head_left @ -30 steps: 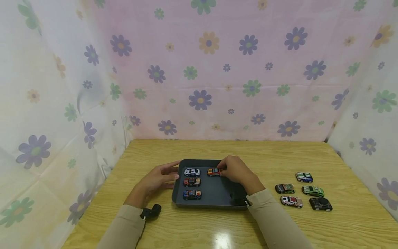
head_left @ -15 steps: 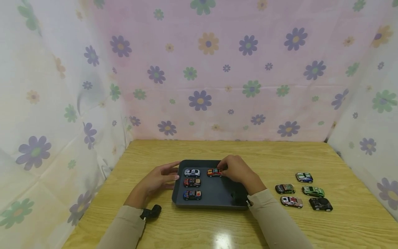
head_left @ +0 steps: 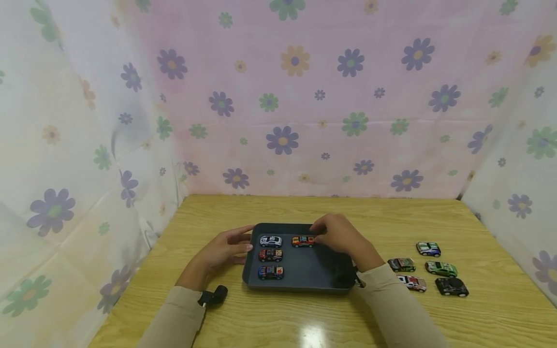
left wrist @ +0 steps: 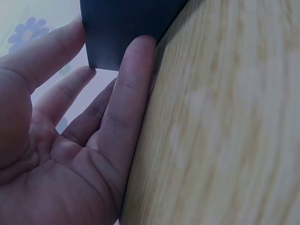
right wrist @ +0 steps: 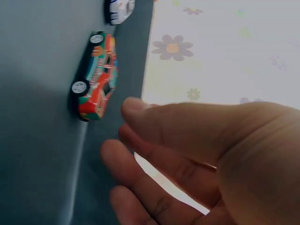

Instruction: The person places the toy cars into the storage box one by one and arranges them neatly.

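A dark grey tray (head_left: 300,289) lies on the table with toy cars in it. Along its left side stand a white toy car (head_left: 271,241), a red and tan one (head_left: 270,254) and a blue one (head_left: 271,272). A red and orange toy car (head_left: 302,241) stands at the tray's back middle. Just right of that car is my right hand (head_left: 341,235), fingers relaxed and holding nothing; a gap shows between fingertips and car in the right wrist view. My left hand (head_left: 222,251) touches the tray's left wall (left wrist: 122,28) with extended fingertips.
Right of the tray, several toy cars stand on the wooden table (head_left: 313,314): a white and green one (head_left: 428,249), a green one (head_left: 441,268), a black one (head_left: 452,286) and others, partly behind the right sleeve (head_left: 396,299). Flowered cloth (head_left: 322,121) rises behind.
My right hand has let go of the red and orange toy car and drawn slightly to the right. The car stays in the tray, and my left hand keeps its place at the wall.
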The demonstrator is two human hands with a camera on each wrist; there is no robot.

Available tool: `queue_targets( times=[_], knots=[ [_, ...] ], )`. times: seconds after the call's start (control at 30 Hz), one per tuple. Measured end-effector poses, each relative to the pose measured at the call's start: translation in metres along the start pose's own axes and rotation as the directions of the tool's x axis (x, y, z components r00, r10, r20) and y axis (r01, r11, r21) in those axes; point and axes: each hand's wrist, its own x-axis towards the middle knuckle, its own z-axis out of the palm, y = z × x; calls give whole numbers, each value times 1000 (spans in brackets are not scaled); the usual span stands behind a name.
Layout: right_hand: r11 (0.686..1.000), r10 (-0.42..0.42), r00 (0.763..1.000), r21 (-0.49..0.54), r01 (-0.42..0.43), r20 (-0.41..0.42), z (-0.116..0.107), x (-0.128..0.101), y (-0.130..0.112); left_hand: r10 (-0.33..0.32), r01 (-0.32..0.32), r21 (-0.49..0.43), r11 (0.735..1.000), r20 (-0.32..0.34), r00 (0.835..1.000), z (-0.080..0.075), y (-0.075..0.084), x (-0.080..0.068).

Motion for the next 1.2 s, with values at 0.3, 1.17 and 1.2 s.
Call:
queue_targets(
  times=[0.3, 1.17, 1.2],
  knots=[
    [999, -23, 1000, 43, 23, -11, -19, -18, 4, -15, 15, -14, 1000, -15, 1000, -1, -2, 0],
    [1000, 13, 989, 9, -12, -149, -70, -95, 77, -15, 15, -13, 1000, 0, 1000, 2, 1, -1],
    [1000, 9, 988, 8, -8, -156, -73, -98, 80, -17, 17, -15, 1000, -2, 1000, 2, 1, -1]
  ],
)
